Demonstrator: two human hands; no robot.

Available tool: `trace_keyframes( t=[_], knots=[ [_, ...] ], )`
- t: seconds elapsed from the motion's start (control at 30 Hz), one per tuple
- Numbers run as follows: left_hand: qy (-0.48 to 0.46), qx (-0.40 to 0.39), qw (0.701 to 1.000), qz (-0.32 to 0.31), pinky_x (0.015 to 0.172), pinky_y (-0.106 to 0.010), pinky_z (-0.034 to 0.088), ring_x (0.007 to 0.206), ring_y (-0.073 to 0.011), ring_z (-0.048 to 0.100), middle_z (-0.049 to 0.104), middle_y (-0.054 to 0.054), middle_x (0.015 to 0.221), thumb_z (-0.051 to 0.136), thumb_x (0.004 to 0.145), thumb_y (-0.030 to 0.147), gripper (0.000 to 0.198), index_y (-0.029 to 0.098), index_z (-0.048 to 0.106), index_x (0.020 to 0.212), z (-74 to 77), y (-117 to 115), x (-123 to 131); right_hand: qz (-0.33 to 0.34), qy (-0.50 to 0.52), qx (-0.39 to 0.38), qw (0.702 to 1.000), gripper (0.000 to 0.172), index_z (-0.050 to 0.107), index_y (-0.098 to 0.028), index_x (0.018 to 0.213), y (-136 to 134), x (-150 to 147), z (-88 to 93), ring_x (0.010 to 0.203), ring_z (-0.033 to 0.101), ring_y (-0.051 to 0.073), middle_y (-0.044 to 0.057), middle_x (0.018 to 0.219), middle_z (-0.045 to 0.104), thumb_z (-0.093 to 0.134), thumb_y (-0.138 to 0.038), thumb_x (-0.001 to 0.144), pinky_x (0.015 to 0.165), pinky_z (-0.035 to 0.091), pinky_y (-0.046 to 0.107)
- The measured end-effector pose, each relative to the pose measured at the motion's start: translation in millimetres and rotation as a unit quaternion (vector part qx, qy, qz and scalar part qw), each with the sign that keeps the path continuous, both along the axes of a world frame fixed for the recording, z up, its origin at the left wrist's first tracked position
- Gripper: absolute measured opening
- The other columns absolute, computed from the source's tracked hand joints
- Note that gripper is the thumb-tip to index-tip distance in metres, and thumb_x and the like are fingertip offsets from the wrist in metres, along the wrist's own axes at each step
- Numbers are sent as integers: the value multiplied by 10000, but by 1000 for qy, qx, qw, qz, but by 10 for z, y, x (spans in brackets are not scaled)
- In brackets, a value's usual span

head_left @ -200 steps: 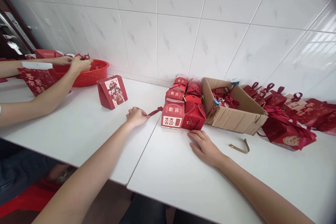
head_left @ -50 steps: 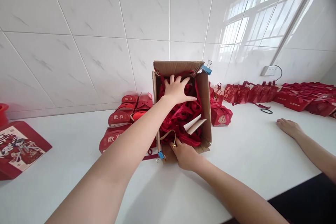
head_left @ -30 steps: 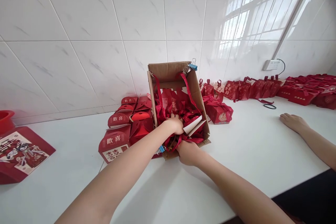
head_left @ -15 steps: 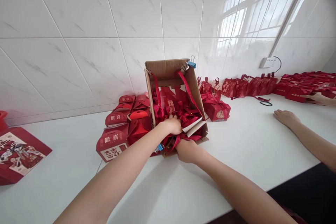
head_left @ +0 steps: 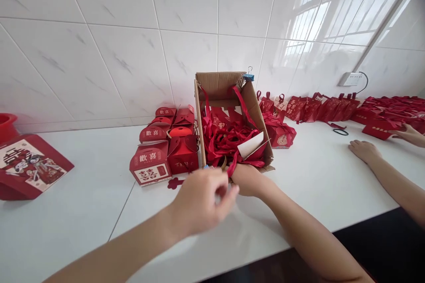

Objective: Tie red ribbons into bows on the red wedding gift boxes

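A cardboard box (head_left: pixel 251 97) full of tangled red ribbons (head_left: pixel 229 141) stands in the middle of the white table. My left hand (head_left: pixel 202 199) is just in front of its near edge, slightly blurred. Its fingers are curled and the thumb stands apart, with nothing visible in the gap. My right hand (head_left: pixel 249 180) reaches to the box's near edge, beside a ribbon strand hanging there. Its fingers are hidden, so what it holds cannot be made out. A whitish card (head_left: pixel 249 145) sticks up among the ribbons.
Folded red gift boxes (head_left: pixel 151 163) stand left of the cardboard box. A larger printed box (head_left: pixel 36 168) is at far left. Several red boxes (head_left: pixel 307 108) line the wall. At right are a black ring (head_left: pixel 340 131) and another person's hands (head_left: pixel 365 151).
My left hand has come out of the box towards me. My right hand remains at the near edge. The view has shifted, and the other person's hand lies on a red box.
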State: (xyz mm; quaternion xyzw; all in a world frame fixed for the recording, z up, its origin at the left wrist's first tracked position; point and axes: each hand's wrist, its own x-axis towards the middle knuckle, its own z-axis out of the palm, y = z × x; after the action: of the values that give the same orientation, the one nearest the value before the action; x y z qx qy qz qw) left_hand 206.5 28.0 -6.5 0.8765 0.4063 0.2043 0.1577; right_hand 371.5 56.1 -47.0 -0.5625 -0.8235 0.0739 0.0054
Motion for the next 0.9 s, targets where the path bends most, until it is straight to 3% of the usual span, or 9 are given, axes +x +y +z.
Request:
trace_keyframes(
  t=[0.07,0.13,0.23,0.33,0.47,0.57,0.67,0.77,0.9],
  knots=[
    [47,-166,985,-13,568,-320,396,576,-184,507,547,-18,609,353,888,552,468,206,469,596,-245,-185,-173,20,10,-18,1000,326,614,-169,1030,-67,-42,31,894,636,186,66,1025,683,434,-58,783,655,424,235],
    [-10,-261,965,37,684,-345,449,755,-231,584,632,-61,811,311,899,590,475,201,575,827,-446,-240,-334,40,21,-35,998,347,611,-150,1040,-169,-127,62,919,636,187,85,1051,673,408,-32,784,686,437,237],
    [-158,-348,923,50,913,-364,437,1031,-257,569,621,-102,1108,332,889,621,528,199,564,1104,-628,-215,-488,83,3,-48,995,357,610,-137,1057,-398,-312,104,873,645,188,96,1042,666,408,-22,785,673,463,242],
    [-259,-388,880,90,970,-377,418,1031,-259,570,637,-109,1059,336,878,643,567,168,597,1044,-703,-269,-508,134,-79,38,987,426,570,-98,1163,-678,-500,135,827,638,212,125,1034,640,402,-15,781,615,495,272],
    [-338,-411,836,131,979,-401,421,1052,-265,571,650,-104,1075,341,891,609,549,162,585,1096,-733,-523,-520,217,-169,180,944,510,505,-2,1258,-1025,-645,169,911,612,271,186,1074,609,449,-55,754,635,537,321],
    [-333,-422,830,149,1035,-416,387,1127,-275,548,646,-96,1146,381,888,565,504,175,589,1128,-762,-705,-678,254,-164,196,933,543,467,23,1304,-1246,-643,196,1011,611,295,239,1224,569,468,-140,787,668,547,323],
    [-314,-404,831,219,1106,-430,320,1228,-304,497,628,-100,1220,416,847,586,537,169,608,1124,-758,-802,-946,290,-136,185,929,545,380,-63,1404,-1419,-558,279,992,647,261,214,1330,529,417,-219,882,622,542,302],
    [-312,-386,827,262,1103,-443,335,1235,-336,502,667,-85,1177,491,786,595,529,172,655,1058,-629,-773,-1263,351,-106,144,919,507,316,-235,1454,-1480,-470,470,945,668,215,126,1282,595,364,-229,949,667,538,306],
    [-329,-332,855,224,956,-437,474,964,-313,657,745,-31,892,525,758,482,377,179,717,874,-331,-514,-1738,382,-29,97,919,436,386,-278,1409,-1401,-497,654,984,659,180,61,1249,626,364,-272,974,764,536,281]
  ],
)
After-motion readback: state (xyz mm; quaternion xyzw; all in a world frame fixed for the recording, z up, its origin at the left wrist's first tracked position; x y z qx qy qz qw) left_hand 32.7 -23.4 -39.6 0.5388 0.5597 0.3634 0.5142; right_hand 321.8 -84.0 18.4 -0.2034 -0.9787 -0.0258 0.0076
